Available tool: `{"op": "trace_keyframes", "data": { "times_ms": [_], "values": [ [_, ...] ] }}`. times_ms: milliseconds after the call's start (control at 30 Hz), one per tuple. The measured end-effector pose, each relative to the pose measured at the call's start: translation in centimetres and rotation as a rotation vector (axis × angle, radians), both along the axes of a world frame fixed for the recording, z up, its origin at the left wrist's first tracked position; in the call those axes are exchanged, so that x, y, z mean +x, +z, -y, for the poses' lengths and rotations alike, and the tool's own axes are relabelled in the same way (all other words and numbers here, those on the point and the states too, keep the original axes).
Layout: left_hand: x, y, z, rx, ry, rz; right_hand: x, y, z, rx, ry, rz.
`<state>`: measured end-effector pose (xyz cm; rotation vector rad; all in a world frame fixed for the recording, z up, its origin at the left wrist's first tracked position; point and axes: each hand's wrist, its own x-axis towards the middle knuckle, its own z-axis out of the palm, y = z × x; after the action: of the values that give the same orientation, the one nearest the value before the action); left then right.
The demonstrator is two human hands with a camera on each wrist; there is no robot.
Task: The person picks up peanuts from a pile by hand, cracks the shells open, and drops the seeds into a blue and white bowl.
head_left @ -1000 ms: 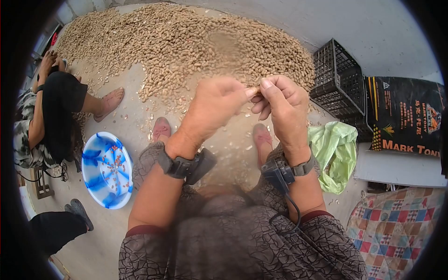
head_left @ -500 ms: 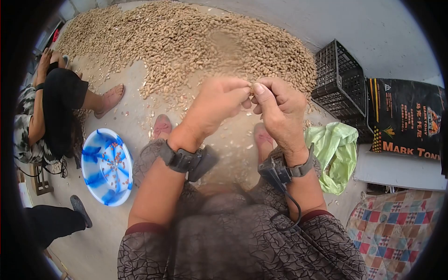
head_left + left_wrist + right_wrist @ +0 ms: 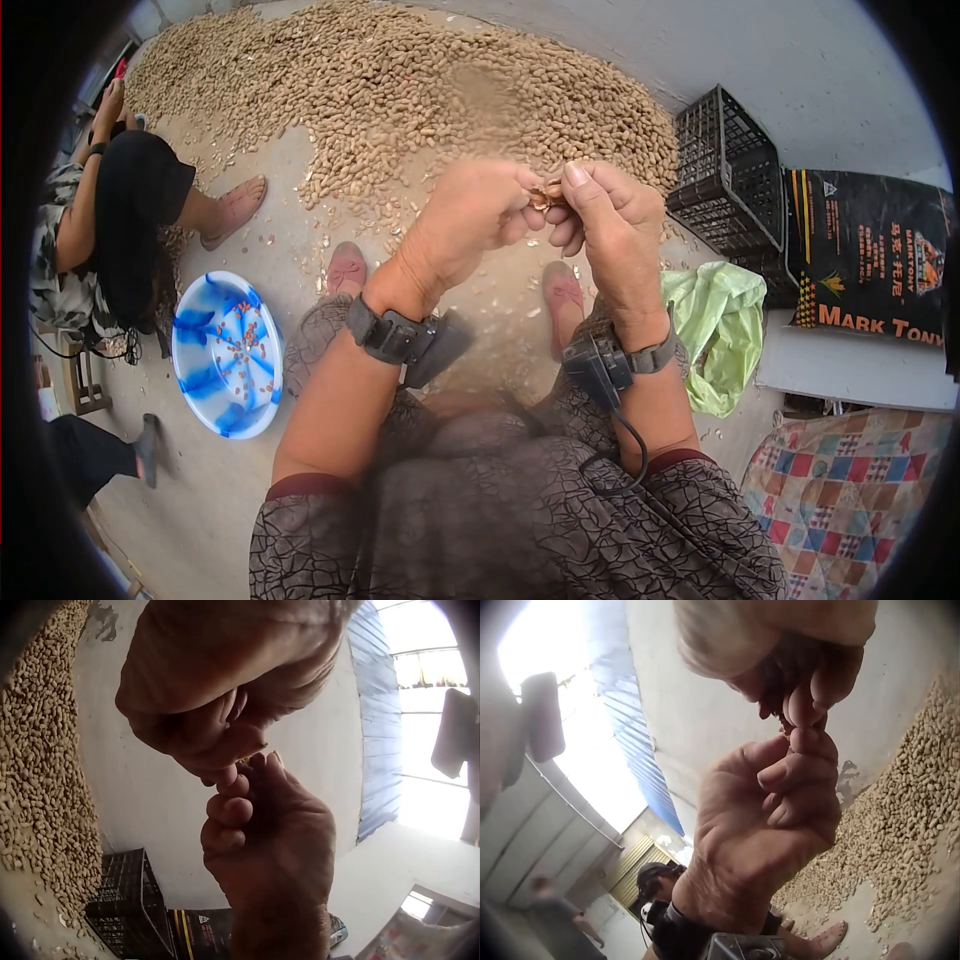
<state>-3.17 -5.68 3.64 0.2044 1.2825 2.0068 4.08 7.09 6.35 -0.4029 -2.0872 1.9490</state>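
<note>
In the head view, a peanut [image 3: 545, 198] sits between the fingertips of both hands, in front of the chest. Its shell looks broken open, with reddish-brown showing inside. My left hand [image 3: 470, 215] pinches it from the left, fingers curled. From the other side my right hand [image 3: 615, 215] pinches it between thumb and fingers. In both wrist views the fingertips meet and cover most of the peanut. A blue and white basin [image 3: 228, 395] with several reddish kernels stands on the floor to the left.
A big heap of unshelled peanuts [image 3: 400, 90] lies against the wall ahead. At right are a black crate [image 3: 725, 175], a green plastic bag [image 3: 712, 330], a black sack [image 3: 870, 250] and a checkered cloth [image 3: 850, 490]. Another person [image 3: 140, 200] sits at left.
The peanut's shell has come open between the fingertips and its reddish-brown inside now shows. Both hands stay in about the same place. At lower left, someone's foot has shifted.
</note>
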Motion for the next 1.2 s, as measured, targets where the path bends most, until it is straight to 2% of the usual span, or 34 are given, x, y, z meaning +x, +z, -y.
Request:
{"op": "trace_keyframes", "data": {
  "times_ms": [167,367,600,700,800,867,900,967,1000,1067,1100,1167,1200],
  "values": [
    [0.0,-0.5,0.2,0.092,-0.028,0.022,0.0,-0.3,-0.1,-0.022,-0.009,-0.015],
    [0.1,-0.2,0.2,0.026,-0.052,-0.060,0.0,-0.1,-0.1,-0.066,0.013,-0.016],
    [-0.2,-0.4,0.4,0.083,-0.075,-0.063,-0.2,-0.4,-0.6,-0.167,0.056,-0.054],
    [-0.1,-0.4,0.3,-0.030,-0.030,-0.076,-0.3,-0.6,-1.0,-0.152,0.077,-0.042],
    [-0.2,-0.5,0.5,-0.044,-0.056,-0.166,-0.3,-0.6,-1.1,-0.149,0.073,-0.063],
    [-0.3,-0.5,0.6,-0.175,-0.120,-0.341,-0.3,-0.5,-1.0,-0.151,0.065,-0.054],
    [-0.3,-0.3,0.7,-0.175,-0.122,-0.339,-0.3,-0.4,-1.0,-0.153,0.056,-0.045],
    [-0.1,0.4,1.0,-0.282,-0.184,-0.557,-0.3,-0.2,-1.1,-0.147,0.054,-0.034],
    [-0.2,0.2,1.1,-0.284,-0.189,-0.546,-0.3,-0.3,-1.1,-0.140,0.055,-0.022],
    [-0.3,-0.5,1.4,-0.100,-0.096,-0.210,-0.2,-0.7,-1.5,-0.092,0.052,-0.012],
    [-0.5,-0.6,1.8,-0.107,-0.097,-0.195,-0.2,-0.9,-1.8,-0.039,0.056,-0.022],
    [-1.1,0.0,2.8,0.032,-0.002,0.098,0.0,-1.5,-2.2,-0.013,0.053,0.007],
    [-1.3,0.1,3.1,0.054,0.019,0.147,0.0,-1.9,-2.4,0.030,0.046,0.049]
  ]
}}
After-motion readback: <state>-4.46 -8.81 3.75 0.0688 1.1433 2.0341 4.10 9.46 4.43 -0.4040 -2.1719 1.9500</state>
